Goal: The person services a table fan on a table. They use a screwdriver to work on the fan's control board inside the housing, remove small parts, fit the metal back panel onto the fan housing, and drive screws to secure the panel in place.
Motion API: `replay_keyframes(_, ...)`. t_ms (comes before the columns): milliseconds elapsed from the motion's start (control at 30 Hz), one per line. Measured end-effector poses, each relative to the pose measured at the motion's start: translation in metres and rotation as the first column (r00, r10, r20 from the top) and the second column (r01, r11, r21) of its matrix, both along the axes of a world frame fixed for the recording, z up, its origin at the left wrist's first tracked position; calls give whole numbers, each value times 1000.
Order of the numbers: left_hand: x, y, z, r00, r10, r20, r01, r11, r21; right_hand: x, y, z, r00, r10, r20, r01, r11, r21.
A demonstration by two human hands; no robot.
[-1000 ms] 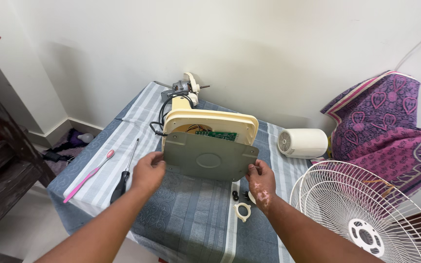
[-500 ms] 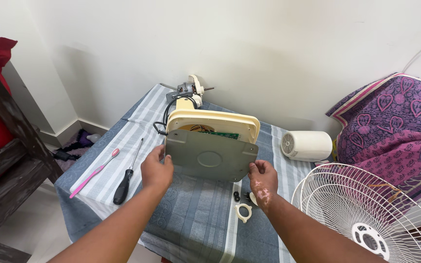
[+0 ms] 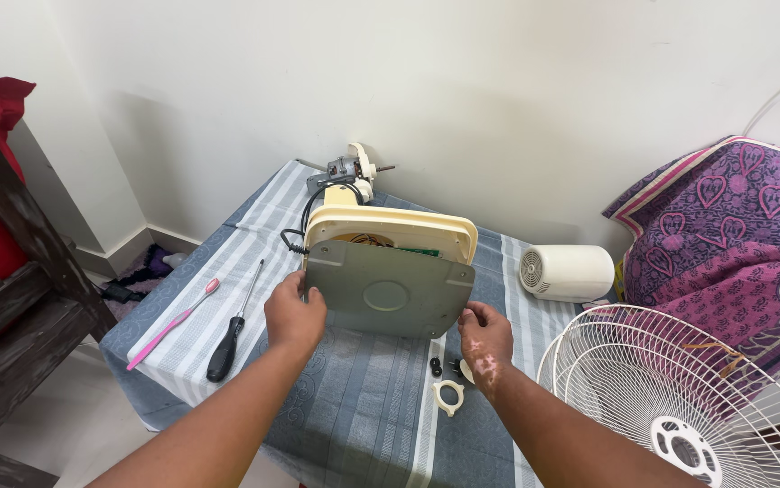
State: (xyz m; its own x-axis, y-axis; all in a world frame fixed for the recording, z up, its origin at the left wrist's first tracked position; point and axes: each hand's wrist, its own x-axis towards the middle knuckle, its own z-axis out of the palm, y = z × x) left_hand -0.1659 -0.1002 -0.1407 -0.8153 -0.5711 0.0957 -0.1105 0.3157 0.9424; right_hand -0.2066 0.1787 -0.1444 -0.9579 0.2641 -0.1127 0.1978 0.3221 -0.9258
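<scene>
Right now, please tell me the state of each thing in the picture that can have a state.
Grey bottom plate: lifted off, held at both edges.
Cream fan base: open, insides showing.
Left hand: gripping the plate.
Right hand: gripping the plate.
Screwdriver: lying flat, untouched.
Fan guard: detached, lying aside.
Motor: bare, uncovered.

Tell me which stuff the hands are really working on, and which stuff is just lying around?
Being worked on:
- grey bottom plate, gripped by the left hand and right hand
- cream fan base behind it

Just lying about:
- black screwdriver
- pink toothbrush
- white ring
- white motor cover
- wire fan guard
- purple cloth
</scene>
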Motion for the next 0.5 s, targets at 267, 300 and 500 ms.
replay_keyframes(267, -4, 2, 8, 999, 28, 17, -27, 999, -22, 2, -4, 5, 999, -31, -23, 31, 999, -7)
replay_keyframes(300, -5, 3, 9, 999, 42, 18, -41, 998, -39, 4, -4, 7, 999, -34, -31, 34, 999, -5)
replay_keyframes(500, -7, 5, 17, 1000, 17, -20, -17, 1000, 25, 6, -6, 25, 991, -58, -121, 66, 996, 63)
